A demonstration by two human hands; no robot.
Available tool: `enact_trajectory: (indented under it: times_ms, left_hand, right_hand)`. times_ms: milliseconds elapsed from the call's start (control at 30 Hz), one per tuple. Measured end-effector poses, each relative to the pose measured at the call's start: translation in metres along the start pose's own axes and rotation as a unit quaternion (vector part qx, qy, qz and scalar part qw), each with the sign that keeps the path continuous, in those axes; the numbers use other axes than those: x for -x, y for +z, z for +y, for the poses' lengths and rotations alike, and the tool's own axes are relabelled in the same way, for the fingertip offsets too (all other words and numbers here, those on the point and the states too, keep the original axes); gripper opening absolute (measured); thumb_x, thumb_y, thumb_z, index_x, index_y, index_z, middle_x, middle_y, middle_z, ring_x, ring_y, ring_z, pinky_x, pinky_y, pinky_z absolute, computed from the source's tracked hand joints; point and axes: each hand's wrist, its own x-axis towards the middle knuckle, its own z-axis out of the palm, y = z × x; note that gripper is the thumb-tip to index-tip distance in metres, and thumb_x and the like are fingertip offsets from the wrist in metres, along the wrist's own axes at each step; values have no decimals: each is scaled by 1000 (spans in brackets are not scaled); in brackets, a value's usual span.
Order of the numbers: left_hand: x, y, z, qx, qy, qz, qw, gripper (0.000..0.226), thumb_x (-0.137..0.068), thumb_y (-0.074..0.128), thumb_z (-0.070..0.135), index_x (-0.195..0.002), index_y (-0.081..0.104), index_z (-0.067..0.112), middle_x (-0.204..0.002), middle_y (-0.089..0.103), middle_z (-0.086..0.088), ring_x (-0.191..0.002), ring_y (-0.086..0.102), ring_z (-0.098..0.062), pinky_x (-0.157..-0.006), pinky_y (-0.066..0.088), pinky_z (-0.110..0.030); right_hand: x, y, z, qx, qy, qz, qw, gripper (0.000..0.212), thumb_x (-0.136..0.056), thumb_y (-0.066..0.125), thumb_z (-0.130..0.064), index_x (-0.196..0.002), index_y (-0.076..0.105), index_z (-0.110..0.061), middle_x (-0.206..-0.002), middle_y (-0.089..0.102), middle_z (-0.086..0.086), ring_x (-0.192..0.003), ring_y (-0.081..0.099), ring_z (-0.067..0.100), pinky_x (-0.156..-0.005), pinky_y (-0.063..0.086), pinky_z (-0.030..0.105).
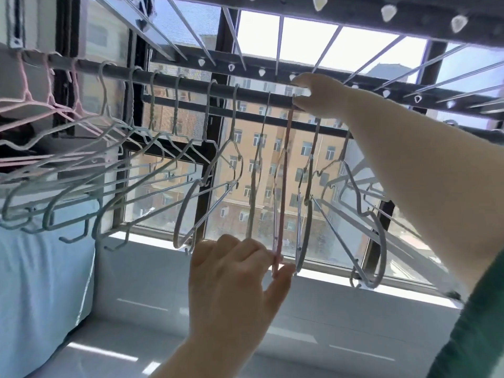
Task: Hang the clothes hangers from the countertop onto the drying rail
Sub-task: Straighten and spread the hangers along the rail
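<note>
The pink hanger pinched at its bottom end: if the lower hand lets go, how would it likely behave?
The pink hanger is thin wire, so probably light and slightly springy. Its top is at the drying rail under the right hand, so it would likely swing. The left hand pinches it easily, suggesting little weight.

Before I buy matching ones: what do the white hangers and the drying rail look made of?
The white hangers look like thin wire with a matte coating, probably plastic: slim, bent outlines and twisted necks. The drying rail looks like a dark painted metal tube: smooth, round, slightly glossy.
</note>
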Motion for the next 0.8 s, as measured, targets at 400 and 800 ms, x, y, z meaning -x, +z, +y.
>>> enact_trajectory:
  times_ms: [400, 800]
  left_hand:
    - [9, -18, 7, 109, -44, 28, 993, 44, -82, 40, 58, -111, 50, 25, -106, 56, 14, -105, 41, 7, -96, 24, -3]
    - [36, 8, 44, 247, -87, -48, 964, 53, -88, 23, 62, -134, 31, 37, -146, 17, 32, -131, 13, 21, -88, 5, 16]
  right_hand:
    - [19, -6, 22, 24, 40, -45, 998, 51, -99, 40, -26, -145, 26, -9, -152, 26, 8, -139, 26, 24, -112, 21, 33]
    - [25, -3, 24, 25, 37, -53, 998, 45, -100, 38, -22, -142, 30, -9, -143, 39, 12, -129, 39, 29, -103, 32, 31]
